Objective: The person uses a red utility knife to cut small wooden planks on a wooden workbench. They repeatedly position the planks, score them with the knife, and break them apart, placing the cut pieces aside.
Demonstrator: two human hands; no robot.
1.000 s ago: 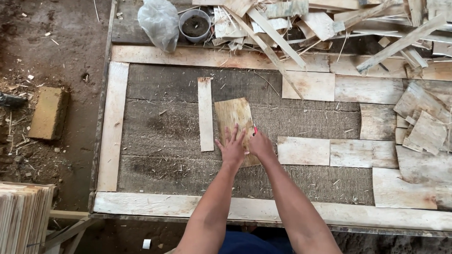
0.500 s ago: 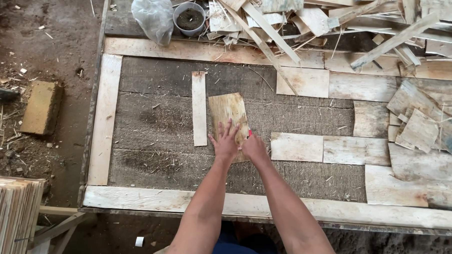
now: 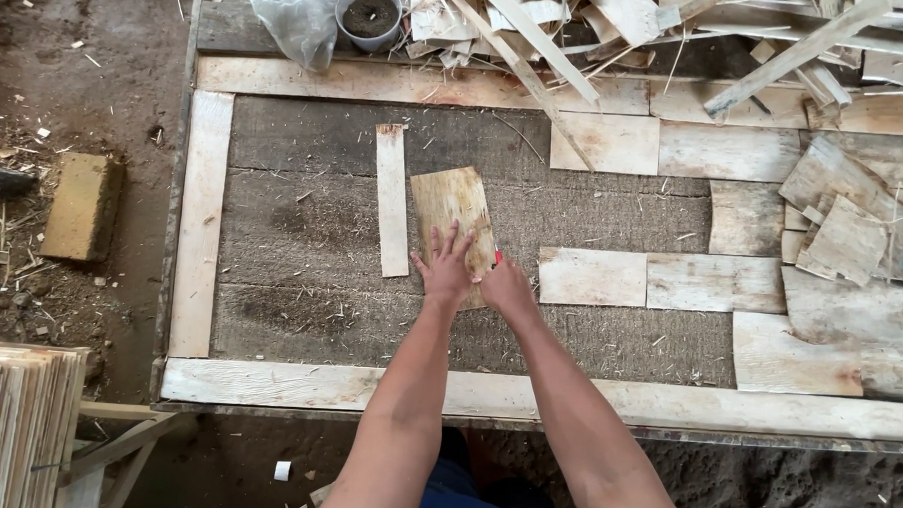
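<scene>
Left hand (image 3: 445,267) and right hand (image 3: 503,287) press veneer sheet (image 3: 453,209).

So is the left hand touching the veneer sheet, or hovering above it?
Touching. The head view shows the left hand pressed flat, fingers spread, on the veneer sheet.

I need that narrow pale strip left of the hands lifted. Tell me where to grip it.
Grip the narrow strip at its near end, coming from the person's side. It lies flat and lengthwise away from them, so the near end is closest to the left hand, and its long edges are free.
</scene>
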